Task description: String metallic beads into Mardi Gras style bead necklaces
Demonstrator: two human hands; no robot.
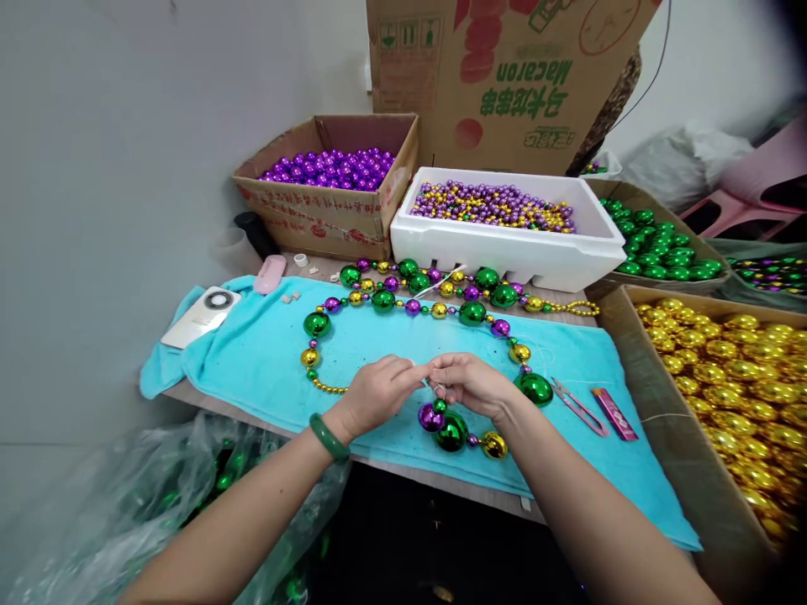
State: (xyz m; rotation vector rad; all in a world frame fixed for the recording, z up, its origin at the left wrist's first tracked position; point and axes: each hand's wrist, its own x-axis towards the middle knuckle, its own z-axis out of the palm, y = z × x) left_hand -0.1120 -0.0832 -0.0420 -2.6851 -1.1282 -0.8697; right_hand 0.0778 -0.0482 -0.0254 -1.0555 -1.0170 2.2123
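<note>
Over the front part of a turquoise towel (378,412), my left hand (384,388) and my right hand (466,382) meet fingertip to fingertip. Both are closed in a pinch on the thin pale string (438,388) of a bead garland. Just below my fingers hang a purple ball (431,418), a large green ball (452,432) and a gold ball (493,444). The rest of the bead garland (413,307) curves across the towel behind my hands, with small gold beads (329,387) near my left hand. A green bangle (329,437) circles my left wrist.
Pink-handled thread snips (580,408) and a small pink packet (614,413) lie right. Behind stand a carton of purple balls (334,170) and a white foam box (504,248) of small beads. A carton of gold balls (737,378) stands right; a phone (202,318) lies left.
</note>
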